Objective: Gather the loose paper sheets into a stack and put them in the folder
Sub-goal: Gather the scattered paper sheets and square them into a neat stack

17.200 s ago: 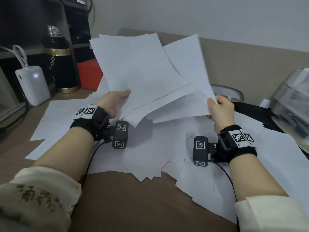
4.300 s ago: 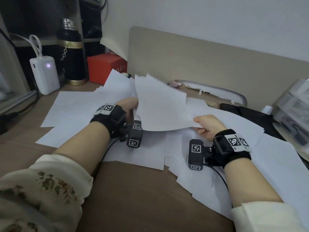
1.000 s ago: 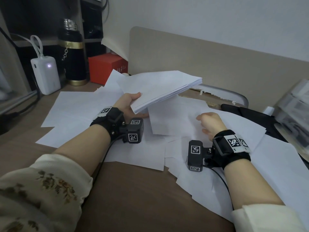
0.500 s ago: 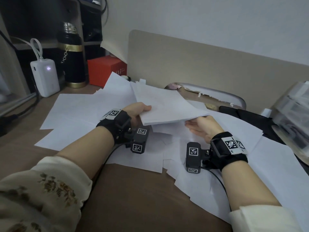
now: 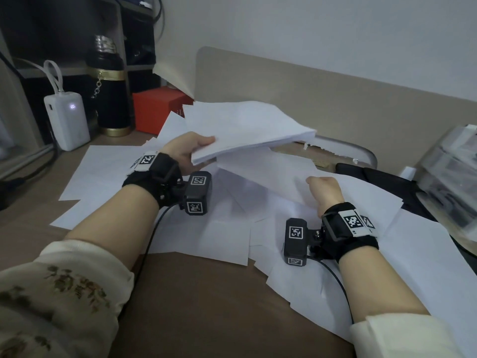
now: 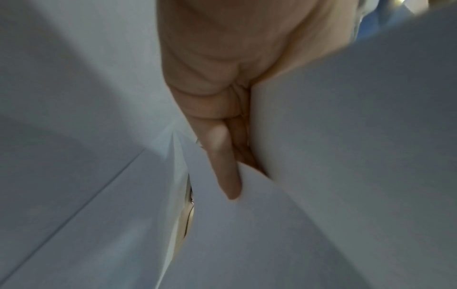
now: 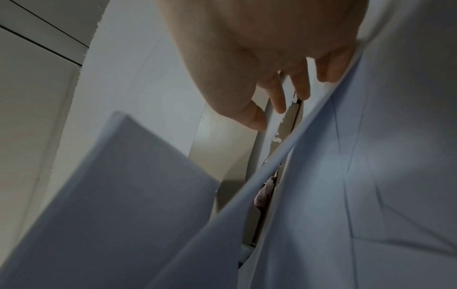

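Observation:
My left hand (image 5: 189, 151) grips a thick stack of white sheets (image 5: 247, 130) by its near left corner and holds it tilted above the desk. In the left wrist view the fingers (image 6: 222, 156) lie under the stack (image 6: 346, 156). My right hand (image 5: 322, 188) is curled at the near edge of one loose sheet (image 5: 268, 171), which is raised just under the stack. In the right wrist view the fingertips (image 7: 279, 101) sit beside that sheet's edge (image 7: 309, 136). Several loose sheets (image 5: 108, 171) cover the desk. A flat black item (image 5: 379, 177) lies at the right; I cannot tell whether it is the folder.
A white power bank (image 5: 67, 120), a black and gold flask (image 5: 111, 94) and a red box (image 5: 157, 109) stand at the back left. A beige partition (image 5: 335, 99) closes the back. Clear plastic trays (image 5: 449, 182) sit at the far right. Bare brown desk (image 5: 201, 306) shows in front.
My left hand has raised the stack higher. My right hand has come out from under the stack and now curls on the edge of a loose sheet below it.

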A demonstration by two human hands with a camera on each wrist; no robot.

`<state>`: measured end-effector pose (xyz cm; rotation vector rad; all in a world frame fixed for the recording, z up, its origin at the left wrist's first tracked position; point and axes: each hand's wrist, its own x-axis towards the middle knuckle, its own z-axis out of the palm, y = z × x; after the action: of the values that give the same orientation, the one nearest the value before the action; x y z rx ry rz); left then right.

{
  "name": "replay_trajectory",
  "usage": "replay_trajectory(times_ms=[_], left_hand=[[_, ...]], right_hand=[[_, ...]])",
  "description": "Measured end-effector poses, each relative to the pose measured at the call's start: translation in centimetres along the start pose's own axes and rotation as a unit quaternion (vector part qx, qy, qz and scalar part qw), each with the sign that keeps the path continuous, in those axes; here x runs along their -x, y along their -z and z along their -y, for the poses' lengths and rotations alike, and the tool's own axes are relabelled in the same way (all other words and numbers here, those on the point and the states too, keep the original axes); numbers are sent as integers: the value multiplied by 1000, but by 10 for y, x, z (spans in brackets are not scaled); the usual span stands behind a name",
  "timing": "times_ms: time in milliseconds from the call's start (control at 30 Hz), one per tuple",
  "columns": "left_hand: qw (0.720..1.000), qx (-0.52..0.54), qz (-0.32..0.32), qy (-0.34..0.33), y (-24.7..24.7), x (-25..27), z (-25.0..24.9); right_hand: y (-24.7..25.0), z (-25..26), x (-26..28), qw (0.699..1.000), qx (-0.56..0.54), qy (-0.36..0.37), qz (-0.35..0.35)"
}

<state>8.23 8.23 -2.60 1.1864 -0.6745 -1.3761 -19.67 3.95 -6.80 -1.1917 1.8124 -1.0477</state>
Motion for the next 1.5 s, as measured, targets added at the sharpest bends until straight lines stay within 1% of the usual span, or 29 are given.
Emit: replay_trajectory(times_ms=[133, 200, 300, 400, 567, 667, 700, 800, 867, 933, 1000, 1033, 1100, 1200, 1267, 1433, 1500], left_hand=[[997, 76, 14, -11, 7, 1, -7], [993, 116, 18, -7, 9, 1, -7], [988, 148, 36, 2, 7, 2, -6], [987, 155, 37, -1, 6, 1, -5], [988, 151, 35, 1, 6, 2, -4], [988, 149, 34, 0, 6, 1, -4], [989, 147, 34, 0, 6, 1, -4], [989, 142, 30, -1, 8, 0, -3], [990, 137, 26, 1, 8, 1, -3], [992, 122, 23, 4, 8, 1, -2], [997, 72, 16, 8, 8, 2, -2], [999, 50, 13, 8, 7, 2, -2], [999, 41, 14, 16, 6, 3, -1], [999, 36, 9, 21, 7, 1, 1], [999, 23, 2, 26, 6, 1, 1], [998, -29, -34, 37, 6, 2, 2], [997, -55, -47, 40, 6, 1, 4]], right_hand=[[2, -1, 3, 996, 83, -19, -21], [1, -1, 3, 996, 78, -24, -22], [-1, 0, 1, 999, 40, -17, -14], [-1, -2, -4, 1000, -5, -11, -20], [-1, -1, -4, 993, -119, 4, 15], [0, 3, 1, 978, -202, -22, 46], [0, 3, 4, 976, -209, -34, 61], [-1, 3, 7, 979, -173, -49, 95], [-2, 4, 10, 985, -135, -46, 98], [-1, 5, 14, 987, -125, -38, 94], [0, 7, 16, 986, -155, -17, 66], [1, 8, 17, 983, -180, 7, 43], [2, 10, 17, 973, -214, 80, -15], [4, 13, 19, 945, -241, 192, -107], [6, 14, 22, 922, -265, 239, -151], [11, 13, 23, 878, -306, 267, -255], [12, 15, 29, 860, -323, 278, -281]])
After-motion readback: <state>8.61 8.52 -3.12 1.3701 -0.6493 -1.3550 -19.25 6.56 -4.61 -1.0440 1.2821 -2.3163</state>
